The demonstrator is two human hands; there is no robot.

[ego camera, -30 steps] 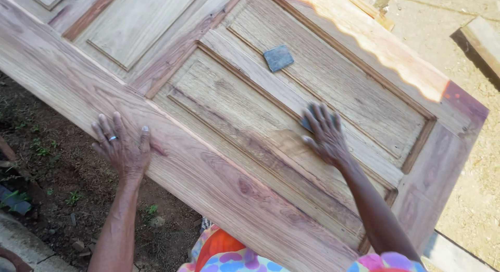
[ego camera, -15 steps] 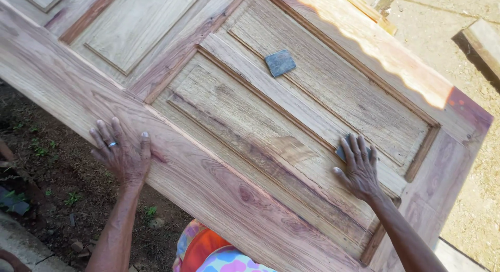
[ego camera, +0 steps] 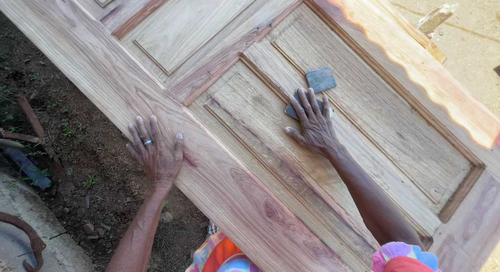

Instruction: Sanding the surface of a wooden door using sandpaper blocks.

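Observation:
A large panelled wooden door [ego camera: 99,74] lies slanted across the view. My left hand [ego camera: 155,155], with a ring on one finger, rests flat with spread fingers on the door's near stile by its edge. My right hand [ego camera: 312,127] presses flat on a grey sanding sheet [ego camera: 290,111] on a raised panel; only the sheet's corners show around the fingers. A second grey square sheet [ego camera: 321,79] lies loose on the panel just beyond my fingertips.
Bare soil with small weeds [ego camera: 67,147] lies left of the door, with a rusty curved bar [ego camera: 28,241] and sticks on it. Sandy ground and a wood offcut [ego camera: 435,18] are at the upper right. Sunlight falls on the door's far stile.
My right hand slid down the panel to the right, then back up-left, ending close to the loose grey sheet. My left hand stayed on the stile.

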